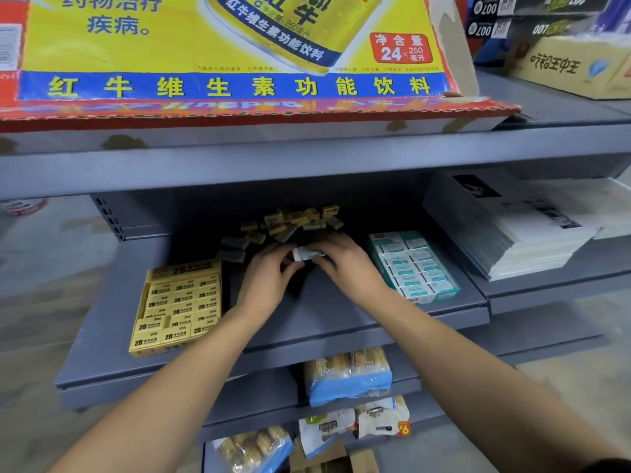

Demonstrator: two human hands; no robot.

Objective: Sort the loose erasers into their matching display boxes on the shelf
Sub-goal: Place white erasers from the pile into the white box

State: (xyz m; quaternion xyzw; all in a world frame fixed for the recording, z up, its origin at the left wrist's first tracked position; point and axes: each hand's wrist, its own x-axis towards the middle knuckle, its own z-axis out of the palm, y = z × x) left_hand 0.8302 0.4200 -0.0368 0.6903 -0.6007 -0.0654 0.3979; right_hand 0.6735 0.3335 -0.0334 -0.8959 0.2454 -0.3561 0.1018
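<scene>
Erasers in yellow paper sleeves marked "2B" fill the yellow cardboard display box [177, 305] at the left of the grey metal shelf [324, 315]. At the right stands the teal-and-white display box [413, 266], its print too small to read. Between them my left hand [269, 278] and right hand [345, 264] together pinch one white-and-teal eraser [305, 253]. Behind lies the heap of loose yellow and grey erasers [290, 223]. Overhead, a yellow carton [235, 49] reads "24×250".
</scene>
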